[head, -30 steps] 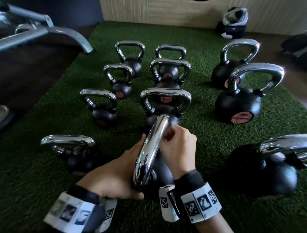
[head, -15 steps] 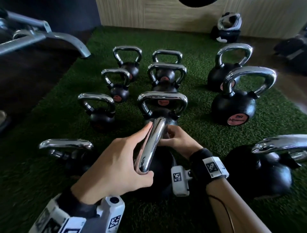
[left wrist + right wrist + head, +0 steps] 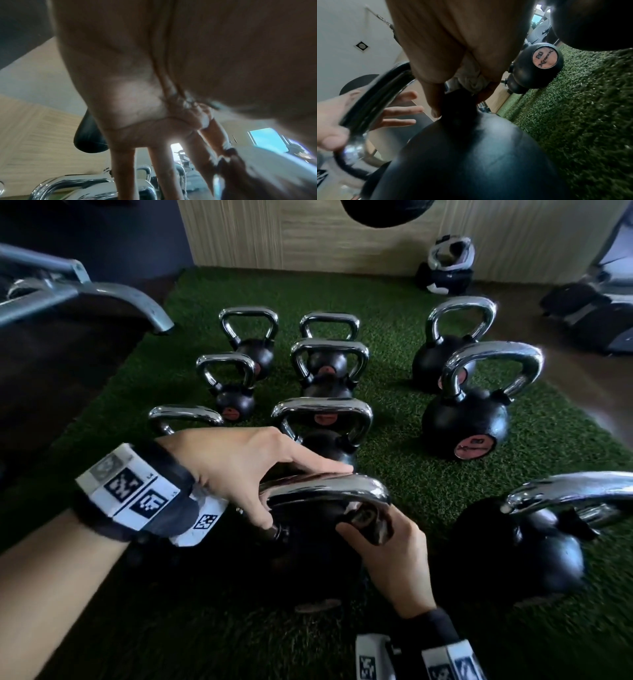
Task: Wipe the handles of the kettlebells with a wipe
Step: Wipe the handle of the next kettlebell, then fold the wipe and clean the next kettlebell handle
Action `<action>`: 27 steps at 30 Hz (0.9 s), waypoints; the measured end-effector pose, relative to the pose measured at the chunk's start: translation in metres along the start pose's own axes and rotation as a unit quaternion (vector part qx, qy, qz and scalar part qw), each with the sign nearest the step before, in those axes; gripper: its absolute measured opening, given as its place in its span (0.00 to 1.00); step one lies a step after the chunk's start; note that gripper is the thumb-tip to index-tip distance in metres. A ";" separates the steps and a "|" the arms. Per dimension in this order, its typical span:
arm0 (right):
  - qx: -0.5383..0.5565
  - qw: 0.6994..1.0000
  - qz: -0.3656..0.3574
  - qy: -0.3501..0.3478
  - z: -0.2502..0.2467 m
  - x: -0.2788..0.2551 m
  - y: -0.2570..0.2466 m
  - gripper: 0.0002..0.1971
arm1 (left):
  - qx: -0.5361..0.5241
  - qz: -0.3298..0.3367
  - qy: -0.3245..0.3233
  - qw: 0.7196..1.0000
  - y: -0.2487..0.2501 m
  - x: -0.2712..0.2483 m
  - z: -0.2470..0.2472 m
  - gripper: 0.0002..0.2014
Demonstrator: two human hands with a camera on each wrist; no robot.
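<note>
Lying under the kettlebells: green turf, wood wall behind; left hand fingers straight, right hand pinching wipe.

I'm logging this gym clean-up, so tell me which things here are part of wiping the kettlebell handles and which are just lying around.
Part of the job:
- near kettlebell, chrome handle
- wipe held in right hand
- left hand steadying the handle
- other kettlebells on the turf

Just lying about:
- metal frame
- bags by the wall
</note>
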State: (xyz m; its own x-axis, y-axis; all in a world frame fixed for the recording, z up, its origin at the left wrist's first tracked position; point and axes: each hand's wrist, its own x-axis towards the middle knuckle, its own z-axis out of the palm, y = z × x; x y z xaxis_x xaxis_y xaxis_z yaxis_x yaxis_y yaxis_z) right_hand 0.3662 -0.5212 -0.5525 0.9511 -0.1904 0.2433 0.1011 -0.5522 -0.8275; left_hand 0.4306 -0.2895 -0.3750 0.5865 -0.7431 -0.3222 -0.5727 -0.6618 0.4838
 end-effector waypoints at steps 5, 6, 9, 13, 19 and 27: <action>-0.002 0.999 -0.006 0.033 0.005 -0.008 0.004 0.19 | -0.001 0.001 0.024 1.000 -0.013 -0.003 0.007 0.51; -0.002 0.999 -0.005 0.034 0.005 -0.008 0.005 0.20 | 0.003 0.001 0.058 0.998 -0.016 -0.007 0.012 0.49; -0.009 0.999 0.004 0.033 0.004 -0.011 0.005 0.23 | 0.010 -0.007 0.153 0.988 -0.023 -0.019 0.024 0.43; -0.010 0.999 0.016 0.036 0.004 -0.015 -0.001 0.20 | 0.000 -0.013 0.202 0.979 -0.024 -0.021 0.034 0.40; -0.041 0.996 -0.013 -0.078 -0.026 -0.007 -0.004 0.22 | -0.056 0.019 0.241 0.969 0.008 -0.011 0.023 0.30; -0.118 0.991 0.004 -0.065 -0.140 -0.004 -0.031 0.27 | -0.172 0.071 0.344 0.920 0.059 0.049 0.064 0.17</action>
State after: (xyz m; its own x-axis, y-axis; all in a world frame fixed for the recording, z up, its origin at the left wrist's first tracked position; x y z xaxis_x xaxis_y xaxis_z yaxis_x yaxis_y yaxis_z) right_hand 0.3182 -0.6167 -0.4569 0.9828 -0.0968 0.1572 0.0378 -0.7279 -0.6846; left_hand 0.3892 -0.3714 -0.4140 0.8109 -0.5030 0.2991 -0.5264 -0.4037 0.7483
